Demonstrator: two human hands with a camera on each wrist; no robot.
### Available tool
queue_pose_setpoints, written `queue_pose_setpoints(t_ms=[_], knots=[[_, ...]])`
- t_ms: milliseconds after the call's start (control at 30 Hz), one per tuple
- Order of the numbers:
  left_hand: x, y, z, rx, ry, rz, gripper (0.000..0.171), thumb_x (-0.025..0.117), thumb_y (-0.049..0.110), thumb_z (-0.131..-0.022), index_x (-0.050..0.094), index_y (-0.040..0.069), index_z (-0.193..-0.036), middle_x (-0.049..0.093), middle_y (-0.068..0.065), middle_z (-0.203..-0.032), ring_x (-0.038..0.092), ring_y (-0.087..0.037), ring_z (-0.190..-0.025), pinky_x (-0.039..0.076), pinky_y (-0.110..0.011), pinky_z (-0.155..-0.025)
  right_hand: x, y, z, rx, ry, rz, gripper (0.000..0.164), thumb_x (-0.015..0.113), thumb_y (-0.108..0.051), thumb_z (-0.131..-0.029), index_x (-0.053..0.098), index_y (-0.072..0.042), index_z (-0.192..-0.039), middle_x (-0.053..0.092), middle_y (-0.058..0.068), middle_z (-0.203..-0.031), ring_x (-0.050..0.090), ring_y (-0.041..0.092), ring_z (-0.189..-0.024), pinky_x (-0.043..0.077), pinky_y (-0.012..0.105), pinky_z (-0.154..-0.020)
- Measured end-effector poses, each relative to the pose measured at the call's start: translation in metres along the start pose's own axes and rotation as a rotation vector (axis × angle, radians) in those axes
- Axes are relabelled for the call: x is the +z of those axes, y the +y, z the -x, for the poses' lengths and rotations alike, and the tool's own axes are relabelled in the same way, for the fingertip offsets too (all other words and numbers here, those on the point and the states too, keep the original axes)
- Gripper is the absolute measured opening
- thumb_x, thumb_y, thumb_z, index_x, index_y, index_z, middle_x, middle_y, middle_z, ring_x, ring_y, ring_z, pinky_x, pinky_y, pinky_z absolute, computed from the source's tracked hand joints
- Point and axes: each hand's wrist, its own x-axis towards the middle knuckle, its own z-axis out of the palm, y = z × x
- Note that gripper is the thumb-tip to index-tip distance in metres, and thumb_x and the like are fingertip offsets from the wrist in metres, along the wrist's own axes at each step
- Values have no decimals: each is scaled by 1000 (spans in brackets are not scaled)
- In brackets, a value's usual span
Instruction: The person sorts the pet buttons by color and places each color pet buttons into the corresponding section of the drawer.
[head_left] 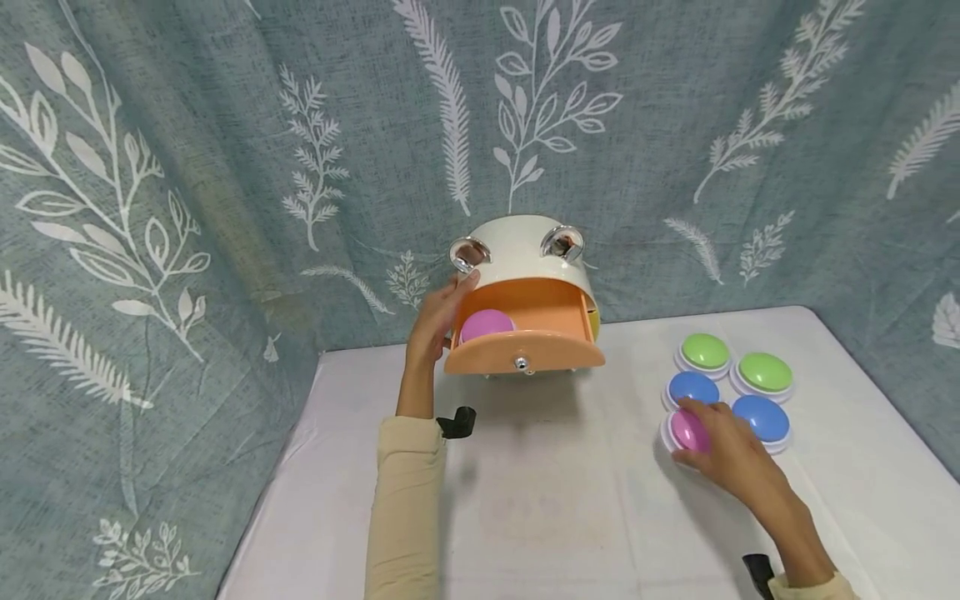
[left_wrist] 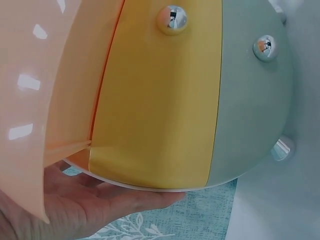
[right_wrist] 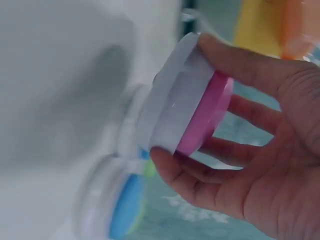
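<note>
Our right grip [head_left: 731, 450] pinches a glossy domed pink disc [right_wrist: 175, 107]. Our left grip [head_left: 437, 318], uncurled, touches the rounded cabinet [head_left: 517, 243].

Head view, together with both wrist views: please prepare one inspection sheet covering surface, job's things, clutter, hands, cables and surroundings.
Surface: white tablecloth, some creases.
Job's things: white-shelled cabinet; orange drawer pulled open, with pink dome inside; yellow drawer and grey-green drawer closed; two blue-domed buttons and two green-domed buttons at right.
Clutter: nothing seen.
Left hand: against the cabinet's left side.
Right hand: holds pink-domed button between thumb and fingers.
Cables: nothing seen.
Surroundings: teal curtain, white leaf print.
</note>
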Motion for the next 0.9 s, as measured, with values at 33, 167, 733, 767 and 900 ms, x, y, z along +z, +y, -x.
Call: queue_pose_setpoints(t_ms=[33, 167, 733, 767, 900], knots=[[0, -1, 0, 0, 3, 1, 89, 57, 77, -93, 28, 33, -165, 22, 5, -176, 27, -36, -161, 50, -71, -103, -5, -4, -3, 1, 13, -22, 73, 94, -14, -74, 60, 8, -135, 65, 37, -119, 67, 49, -100, 57, 65, -84], [-1, -2, 0, 11, 7, -4, 89, 56, 75, -94, 27, 32, -166, 21, 5, -176, 25, -36, -162, 52, -70, -100, -27, -23, -17, -15, 83, -92, 73, 92, -15, -77, 57, 12, -135, 64, 36, -128, 66, 50, -108, 57, 65, -86], [-1, -3, 0, 7, 20, 24, 93, 60, 77, -90, 32, 30, -164, 23, 8, -176, 28, -31, -160, 51, -43, -80, -76, -117, -93, -188, 194, -225, 61, 88, -21, -85, 65, -3, -139, 67, 25, -133, 64, 41, -113, 59, 56, -87], [-1, -4, 0, 3, 24, 21, 92, 60, 78, -90, 33, 31, -164, 23, 8, -176, 30, -32, -159, 51, -42, -78, -75, -120, -98, -201, 176, -229, 61, 87, -21, -86, 65, -3, -140, 67, 25, -135, 64, 41, -115, 59, 56, -89], [-1, -4, -1, 0, 26, 12, 91, 60, 78, -90, 35, 31, -164, 24, 8, -175, 34, -32, -156, 50, -37, -67, -70, -129, -116, -225, 99, -238, 61, 86, -19, -86, 64, -1, -141, 67, 25, -137, 66, 41, -115, 60, 55, -92]])
